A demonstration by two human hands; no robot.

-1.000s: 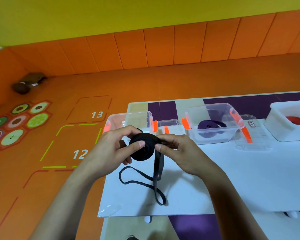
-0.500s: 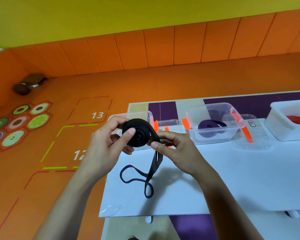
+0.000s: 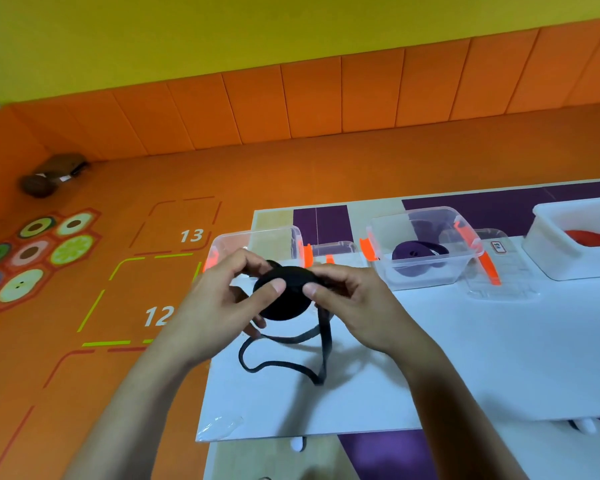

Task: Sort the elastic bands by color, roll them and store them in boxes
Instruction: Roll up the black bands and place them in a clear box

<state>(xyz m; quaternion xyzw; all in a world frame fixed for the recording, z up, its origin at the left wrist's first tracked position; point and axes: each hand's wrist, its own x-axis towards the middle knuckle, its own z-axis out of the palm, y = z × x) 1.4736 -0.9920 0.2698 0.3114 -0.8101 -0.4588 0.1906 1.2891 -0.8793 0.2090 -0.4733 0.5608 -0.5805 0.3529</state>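
Slack tail of the black elastic band [image 3: 321, 344] droops onto the white board [image 3: 430, 358]; it looks soft, light and springy. Above it, the left hand [image 3: 219, 306] and right hand [image 3: 357, 303] pinch the partly wound black roll [image 3: 284, 301], thumbs pressed on its flat face. Squeezing face and rim together should keep it from unwinding. Behind stands an empty clear box [image 3: 257, 237].
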